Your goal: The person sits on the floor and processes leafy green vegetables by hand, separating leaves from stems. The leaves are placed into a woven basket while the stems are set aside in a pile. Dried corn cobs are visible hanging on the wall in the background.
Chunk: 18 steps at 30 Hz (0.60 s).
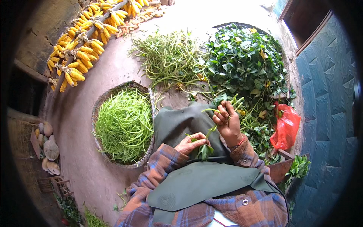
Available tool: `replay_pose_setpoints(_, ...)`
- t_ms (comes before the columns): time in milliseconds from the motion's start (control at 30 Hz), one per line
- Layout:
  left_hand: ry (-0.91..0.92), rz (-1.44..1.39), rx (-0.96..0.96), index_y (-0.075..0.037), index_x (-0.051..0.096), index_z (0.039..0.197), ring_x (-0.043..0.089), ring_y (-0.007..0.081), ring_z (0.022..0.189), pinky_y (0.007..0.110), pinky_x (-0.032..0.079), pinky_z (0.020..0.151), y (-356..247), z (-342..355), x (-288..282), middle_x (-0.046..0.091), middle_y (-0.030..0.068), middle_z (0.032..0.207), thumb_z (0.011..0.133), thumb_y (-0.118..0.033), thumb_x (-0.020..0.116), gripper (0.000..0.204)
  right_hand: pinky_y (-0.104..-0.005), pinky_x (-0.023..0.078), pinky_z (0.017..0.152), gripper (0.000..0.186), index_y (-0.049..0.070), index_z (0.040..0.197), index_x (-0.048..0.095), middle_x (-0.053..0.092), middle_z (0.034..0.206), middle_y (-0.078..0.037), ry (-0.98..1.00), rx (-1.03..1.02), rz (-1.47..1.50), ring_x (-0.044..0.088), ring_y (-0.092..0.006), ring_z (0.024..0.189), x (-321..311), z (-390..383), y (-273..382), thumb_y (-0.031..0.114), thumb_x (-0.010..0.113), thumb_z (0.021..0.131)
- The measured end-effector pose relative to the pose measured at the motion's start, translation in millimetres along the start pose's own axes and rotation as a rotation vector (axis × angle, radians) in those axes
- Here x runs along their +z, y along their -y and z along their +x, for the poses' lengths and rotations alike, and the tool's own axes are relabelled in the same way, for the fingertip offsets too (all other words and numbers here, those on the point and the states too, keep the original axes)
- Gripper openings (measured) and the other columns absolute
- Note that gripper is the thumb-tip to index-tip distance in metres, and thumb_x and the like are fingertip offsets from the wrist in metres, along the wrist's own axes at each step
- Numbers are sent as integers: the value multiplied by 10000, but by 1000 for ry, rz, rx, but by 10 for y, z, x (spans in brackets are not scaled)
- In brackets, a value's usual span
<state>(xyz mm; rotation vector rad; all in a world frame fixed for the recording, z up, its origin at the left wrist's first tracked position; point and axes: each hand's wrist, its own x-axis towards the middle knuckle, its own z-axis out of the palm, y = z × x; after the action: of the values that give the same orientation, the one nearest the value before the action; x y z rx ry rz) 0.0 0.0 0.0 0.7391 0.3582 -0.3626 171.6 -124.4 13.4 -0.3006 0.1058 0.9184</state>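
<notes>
Over my lap, which a dark green apron [185,123] covers, I work on a leafy green vine. My left hand [191,143] pinches its lower end, where a few leaves [205,152] hang below the fingers. Higher and to the right, my right hand [228,123] is closed round several green stems [237,101] that stick out past the fingers. A thin stem [211,130] runs between the two hands. To the left of my knees stands a round woven basket [99,145] full of stripped green stems [123,125]. A large heap of leafy vines [245,60] rises ahead on the right.
A loose pile of paler stems [170,56] lies on the floor ahead. Beside the vine heap sits a red plastic bag [286,126], near a blue-green door [325,102]. Yellow corn cobs [81,56] hang from a pole at far left. A small wooden stool [56,185] stands at left.
</notes>
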Motion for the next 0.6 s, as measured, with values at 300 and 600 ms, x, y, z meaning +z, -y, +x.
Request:
replay_pose_setpoints(300, -152, 114, 41, -66, 658, 1023, 617, 76, 754, 242, 510, 677, 104, 97, -75, 661, -1, 863, 936, -146, 646, 119, -225, 246, 474, 222, 125, 982, 546, 282, 590, 66, -57, -15, -208, 223, -59, 482, 115, -63, -3, 271, 399, 1060)
replay_pose_setpoints(600, -188, -13, 194, -90, 656, 942, 578, 58, 670, 217, 470, 634, 427, 327, -389, 623, -36, 778, 919, -120, 609, 61, -217, 256, 463, 235, 114, 993, 536, 295, 606, 67, 41, -185, -271, 239, -51, 480, 262, -23, 121, 311, 425, 1058)
